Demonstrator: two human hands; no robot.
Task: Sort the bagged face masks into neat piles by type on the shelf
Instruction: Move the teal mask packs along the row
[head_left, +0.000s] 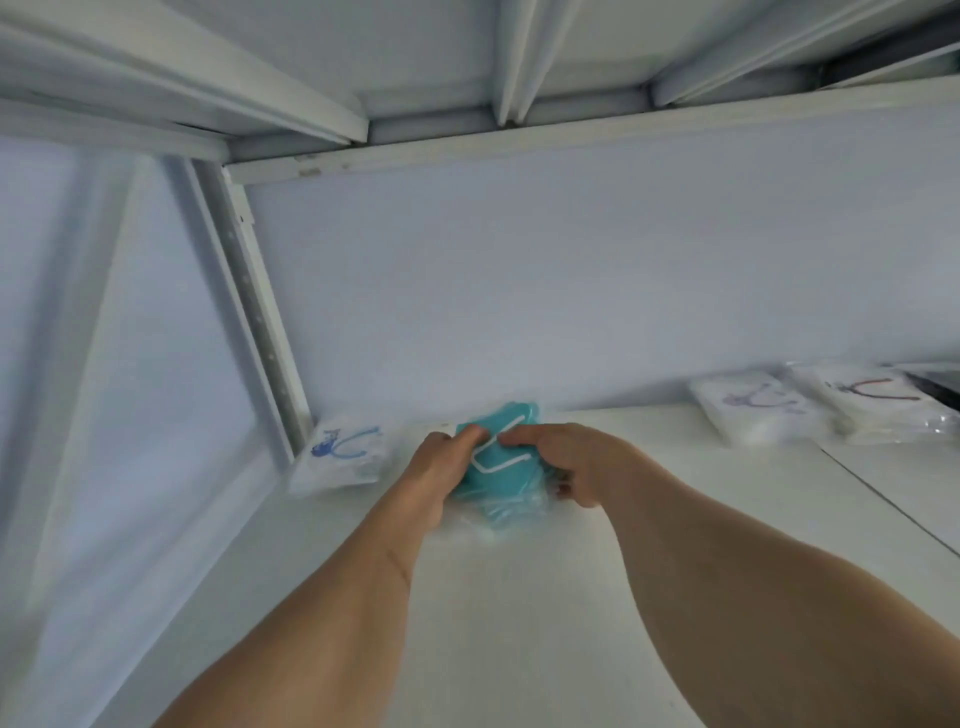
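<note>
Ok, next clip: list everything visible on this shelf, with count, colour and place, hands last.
teal mask pile: one, teal with white ear loops, centre of shelf, between both hands
blue-loop mask bag: one, white, blue loops, left by the upright
purple-loop mask bag: one, white, far right
red-loop mask bag: one, white, right of the purple one
shelf: one, white
upright: one, white, left rear
left hand: grips pile's left side
right hand: grips pile's right side

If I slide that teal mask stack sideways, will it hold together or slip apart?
The teal mask stack looks soft and light, so it probably flexes rather than moving as a block. Its clear bags look glossy, so layers may slip. The left hand and right hand bracket both sides, likely wisely.
</note>
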